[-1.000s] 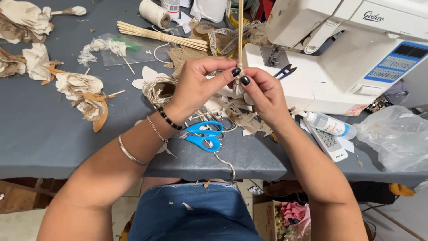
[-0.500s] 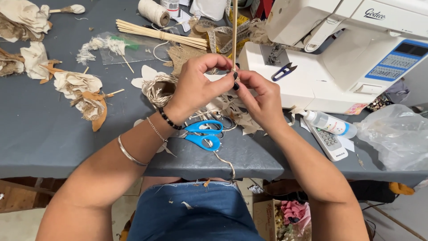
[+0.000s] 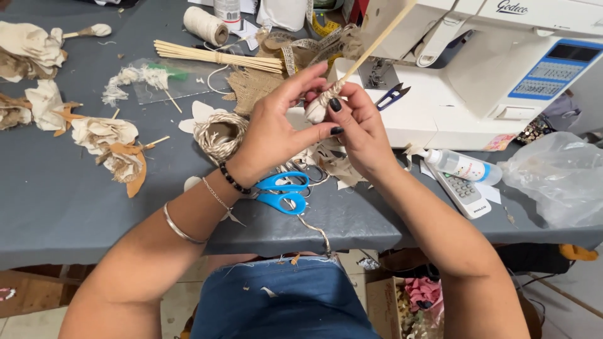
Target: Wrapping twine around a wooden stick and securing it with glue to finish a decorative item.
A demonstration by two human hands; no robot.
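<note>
We saw left hand [image 3: 273,135] and right hand [image 3: 358,129] pinching twine-wrapped bud [image 3: 316,108] on wooden stick [image 3: 377,47], above grey table [image 3: 56,207]. Wrapping looked partly done; twine tail [image 3: 308,223] hung loose, uncut.

A thin, pale wooden stick [image 3: 377,44] is held up above the grey counter, just in front of the white sewing machine [image 3: 502,69]. It tilts, its upper end leaning up and to the right across the machine's body, its lower end pointing down toward the person. At that lower end sits a small, rounded, cream-coloured bud [image 3: 315,110], and the neck where bud meets stick is wound with several turns of light twine [image 3: 331,91]. The left hand [image 3: 276,129] and the right hand [image 3: 358,125] both have their fingertips pinched on this wrapped end, left of the machine's needle area.
</note>
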